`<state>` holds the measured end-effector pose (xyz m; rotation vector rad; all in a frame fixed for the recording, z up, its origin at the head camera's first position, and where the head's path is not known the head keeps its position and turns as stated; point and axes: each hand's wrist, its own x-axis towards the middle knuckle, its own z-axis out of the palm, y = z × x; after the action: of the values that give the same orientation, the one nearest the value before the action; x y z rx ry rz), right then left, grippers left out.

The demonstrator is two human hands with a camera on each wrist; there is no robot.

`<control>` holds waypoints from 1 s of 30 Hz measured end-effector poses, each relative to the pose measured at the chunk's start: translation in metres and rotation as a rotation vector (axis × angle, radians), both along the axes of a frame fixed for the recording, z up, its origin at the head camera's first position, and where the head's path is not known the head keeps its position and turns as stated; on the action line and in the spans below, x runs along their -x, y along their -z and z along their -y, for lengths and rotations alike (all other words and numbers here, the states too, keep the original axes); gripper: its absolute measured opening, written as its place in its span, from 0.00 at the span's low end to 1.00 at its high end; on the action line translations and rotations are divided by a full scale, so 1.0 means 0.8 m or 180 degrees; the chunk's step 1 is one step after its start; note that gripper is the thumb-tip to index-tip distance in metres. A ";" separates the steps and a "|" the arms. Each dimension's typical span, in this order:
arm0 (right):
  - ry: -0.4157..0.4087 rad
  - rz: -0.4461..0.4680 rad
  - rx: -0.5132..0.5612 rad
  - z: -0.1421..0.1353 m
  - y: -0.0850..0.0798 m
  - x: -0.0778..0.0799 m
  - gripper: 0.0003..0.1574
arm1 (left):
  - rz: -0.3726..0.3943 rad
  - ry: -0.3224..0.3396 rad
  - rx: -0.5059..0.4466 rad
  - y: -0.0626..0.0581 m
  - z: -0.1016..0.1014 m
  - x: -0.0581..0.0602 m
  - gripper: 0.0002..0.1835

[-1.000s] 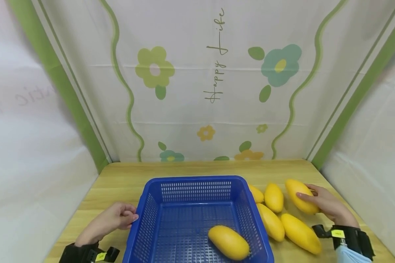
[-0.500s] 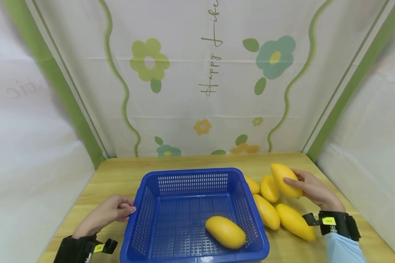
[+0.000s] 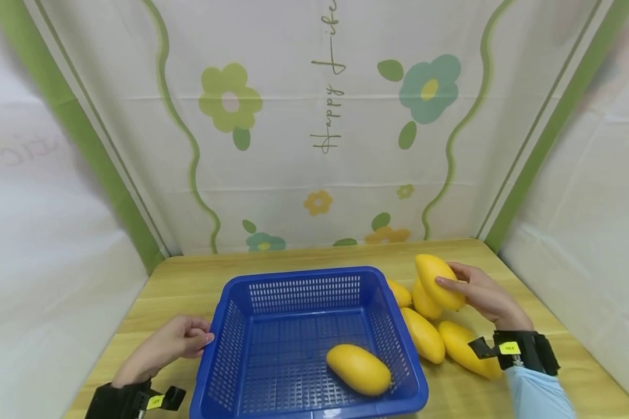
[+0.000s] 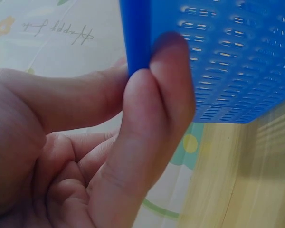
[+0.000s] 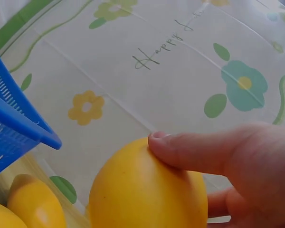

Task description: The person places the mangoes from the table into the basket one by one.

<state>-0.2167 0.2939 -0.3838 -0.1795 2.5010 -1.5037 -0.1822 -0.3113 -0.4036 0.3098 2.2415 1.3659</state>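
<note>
My left hand [image 3: 170,343] pinches the left rim of a blue plastic basket [image 3: 304,273]; the left wrist view shows the basket's rim [image 4: 137,38] between thumb and fingers. One yellow mango [image 3: 359,369] lies in the basket near its front right corner. Right of the basket, my right hand [image 3: 484,294] grips another mango [image 3: 437,279], thumb across its near side. In the right wrist view this held mango [image 5: 142,190] fills the lower middle. It overlaps a second mango [image 3: 423,305] behind it in the head view.
More mangoes lie along the basket's right side: one partly behind its rim [image 3: 398,293], one nearer [image 3: 423,336], and one by the right wrist [image 3: 466,349]. A wooden table [image 3: 188,279] bears everything. White flowered cloth [image 3: 283,145] hangs behind and at both sides.
My right hand has lifted its mango and carried it left, toward the basket. The left hand keeps its pinch on the rim. The head view has shifted slightly.
</note>
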 end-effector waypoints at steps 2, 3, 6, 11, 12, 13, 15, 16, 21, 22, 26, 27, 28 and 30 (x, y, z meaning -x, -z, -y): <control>-0.0001 -0.0034 -0.0031 0.004 -0.002 -0.001 0.43 | -0.0012 -0.0003 0.0008 -0.001 -0.001 0.001 0.16; -0.0006 -0.0046 -0.0040 0.005 -0.002 -0.002 0.43 | -0.0017 -0.0003 0.0004 -0.002 -0.002 0.001 0.16; -0.0067 -0.0052 0.0000 0.009 -0.003 -0.004 0.42 | -0.0006 0.0007 -0.0021 -0.003 -0.003 0.003 0.16; -0.0077 -0.0059 0.0054 0.017 -0.004 -0.004 0.42 | 0.0038 0.0006 -0.0024 -0.004 -0.001 0.001 0.16; -0.0068 -0.0060 0.0034 0.018 -0.004 -0.003 0.42 | 0.0044 -0.0006 -0.0011 -0.004 -0.001 0.001 0.16; -0.0064 -0.0059 0.0020 0.020 -0.004 -0.003 0.43 | 0.0040 -0.0009 0.0001 -0.004 0.000 0.000 0.16; -0.0063 -0.0044 0.0006 0.024 -0.004 -0.001 0.44 | 0.0045 -0.0033 0.0027 -0.005 0.000 -0.001 0.15; -0.0062 -0.0038 0.0000 0.026 -0.004 -0.001 0.45 | 0.0044 -0.0037 0.0027 -0.005 0.000 -0.001 0.15; -0.0069 -0.0040 -0.0029 0.035 -0.003 0.001 0.45 | 0.0064 -0.0060 -0.0010 -0.006 -0.002 -0.002 0.20; -0.0070 -0.0045 -0.0043 0.036 -0.002 0.001 0.45 | 0.0077 -0.0061 -0.0033 -0.006 -0.003 -0.002 0.22; -0.0078 -0.0055 -0.0034 0.040 -0.001 0.002 0.45 | 0.0091 -0.0085 -0.0035 -0.007 -0.003 -0.003 0.28; -0.0078 -0.0056 -0.0031 0.041 -0.001 0.002 0.45 | 0.0087 -0.0091 -0.0033 -0.006 -0.003 -0.003 0.28; -0.0073 -0.0061 -0.0034 0.042 -0.001 0.002 0.45 | 0.0081 -0.0094 -0.0038 -0.006 -0.003 -0.003 0.27; -0.0081 -0.0067 -0.0040 0.044 -0.001 0.002 0.45 | 0.0068 -0.0104 -0.0032 -0.005 -0.003 -0.003 0.26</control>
<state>-0.2183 0.2583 -0.3829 -0.2254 2.5142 -1.4836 -0.1798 -0.3089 -0.3997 0.2620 2.2320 1.3914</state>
